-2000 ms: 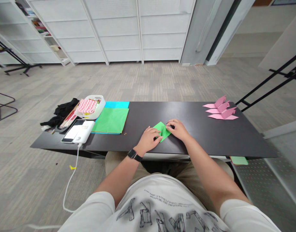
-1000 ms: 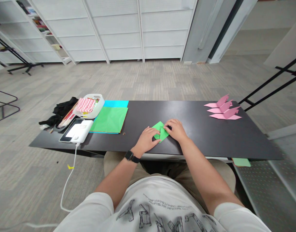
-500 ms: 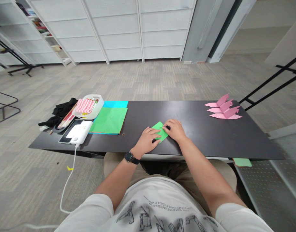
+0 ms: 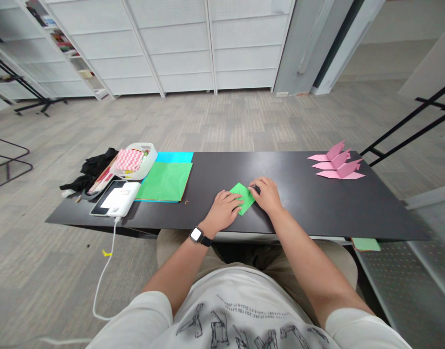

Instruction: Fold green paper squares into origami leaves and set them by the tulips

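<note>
A small folded green paper [image 4: 246,199] lies flat on the dark table in front of me, one corner pointing toward me. My left hand [image 4: 224,209] rests over its left side, fingers stretched out and pressing it to the table. At its right corner is my right hand [image 4: 266,195], with thumb and forefinger closed together at the paper's edge. Whether a bit of paper is pinched between them is too small to see. Several pink folded paper cranes [image 4: 340,165] stand in a row at the right end of the table.
To my left lies a stack of green sheets [image 4: 166,180] over blue sheets [image 4: 176,156]. Beyond are a white basket [image 4: 151,160] with a pink zigzag packet, a phone [image 4: 104,201], a white power bank [image 4: 124,198] with a hanging cable [image 4: 102,276], and black cloth [image 4: 99,162].
My right hand has shifted slightly right, from over the green paper to its right corner, leaving more of the paper in sight. My left hand stays on the paper.
</note>
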Demonstrator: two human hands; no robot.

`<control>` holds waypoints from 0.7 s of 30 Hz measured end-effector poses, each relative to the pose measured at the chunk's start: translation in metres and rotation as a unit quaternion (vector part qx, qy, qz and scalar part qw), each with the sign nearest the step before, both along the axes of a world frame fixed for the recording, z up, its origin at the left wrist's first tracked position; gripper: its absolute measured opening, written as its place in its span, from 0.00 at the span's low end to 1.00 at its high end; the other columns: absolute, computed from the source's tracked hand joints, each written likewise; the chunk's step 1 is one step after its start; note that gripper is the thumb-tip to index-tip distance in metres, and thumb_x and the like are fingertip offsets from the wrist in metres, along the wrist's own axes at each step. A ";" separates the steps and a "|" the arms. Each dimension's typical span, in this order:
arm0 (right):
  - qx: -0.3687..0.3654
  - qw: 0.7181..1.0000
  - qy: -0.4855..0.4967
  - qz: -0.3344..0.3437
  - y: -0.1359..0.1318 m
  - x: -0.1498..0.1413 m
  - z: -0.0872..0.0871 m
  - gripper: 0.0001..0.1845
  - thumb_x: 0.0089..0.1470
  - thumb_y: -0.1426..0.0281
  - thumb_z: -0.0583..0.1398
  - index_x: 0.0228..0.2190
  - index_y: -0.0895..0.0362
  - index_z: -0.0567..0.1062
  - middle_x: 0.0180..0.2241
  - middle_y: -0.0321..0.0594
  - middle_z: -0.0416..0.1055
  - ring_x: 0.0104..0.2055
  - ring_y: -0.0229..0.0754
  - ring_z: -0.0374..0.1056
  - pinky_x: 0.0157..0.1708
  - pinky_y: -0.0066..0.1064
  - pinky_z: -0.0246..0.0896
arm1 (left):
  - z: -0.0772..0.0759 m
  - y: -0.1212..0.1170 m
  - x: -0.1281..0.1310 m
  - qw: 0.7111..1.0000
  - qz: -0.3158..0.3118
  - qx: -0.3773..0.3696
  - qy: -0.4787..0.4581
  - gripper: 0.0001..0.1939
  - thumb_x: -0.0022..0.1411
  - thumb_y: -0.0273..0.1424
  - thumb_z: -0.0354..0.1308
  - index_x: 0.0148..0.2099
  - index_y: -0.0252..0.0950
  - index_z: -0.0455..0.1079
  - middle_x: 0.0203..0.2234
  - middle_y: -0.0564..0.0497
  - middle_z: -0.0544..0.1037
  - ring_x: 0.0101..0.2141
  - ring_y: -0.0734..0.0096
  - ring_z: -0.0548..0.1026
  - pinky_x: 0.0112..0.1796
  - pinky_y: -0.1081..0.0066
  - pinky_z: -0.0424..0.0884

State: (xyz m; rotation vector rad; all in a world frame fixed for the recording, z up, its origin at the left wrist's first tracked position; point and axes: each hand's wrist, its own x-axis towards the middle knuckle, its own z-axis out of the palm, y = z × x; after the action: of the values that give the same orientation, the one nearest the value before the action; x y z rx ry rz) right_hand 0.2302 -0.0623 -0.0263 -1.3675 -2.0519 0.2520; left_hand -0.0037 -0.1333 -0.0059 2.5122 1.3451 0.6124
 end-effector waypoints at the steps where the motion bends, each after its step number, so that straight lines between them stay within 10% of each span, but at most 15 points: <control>1: 0.002 1.000 0.007 0.002 -0.003 0.002 0.001 0.04 0.65 0.67 0.63 0.39 0.48 0.81 0.45 0.43 0.78 0.51 0.55 0.71 0.52 0.49 0.63 | 0.000 0.001 0.000 1.000 0.001 0.002 0.002 0.14 0.75 0.34 0.56 0.57 0.47 0.79 0.64 0.51 0.76 0.62 0.56 0.69 0.71 0.44 0.55; 21: 0.005 1.000 -0.002 -0.009 -0.012 0.001 -0.003 0.09 0.65 0.65 0.63 0.38 0.47 0.86 0.41 0.43 0.78 0.46 0.52 0.72 0.50 0.47 0.64 | 0.000 0.002 0.003 1.000 0.012 -0.011 0.006 0.15 0.76 0.34 0.54 0.59 0.47 0.77 0.67 0.51 0.74 0.67 0.57 0.66 0.72 0.43 0.52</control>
State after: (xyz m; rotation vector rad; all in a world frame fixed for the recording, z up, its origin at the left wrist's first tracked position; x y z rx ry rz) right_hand 0.2313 -0.0740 -0.0296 -1.3805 -2.0414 0.2314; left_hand -0.0009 -0.1309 -0.0061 2.4896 1.3804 0.5835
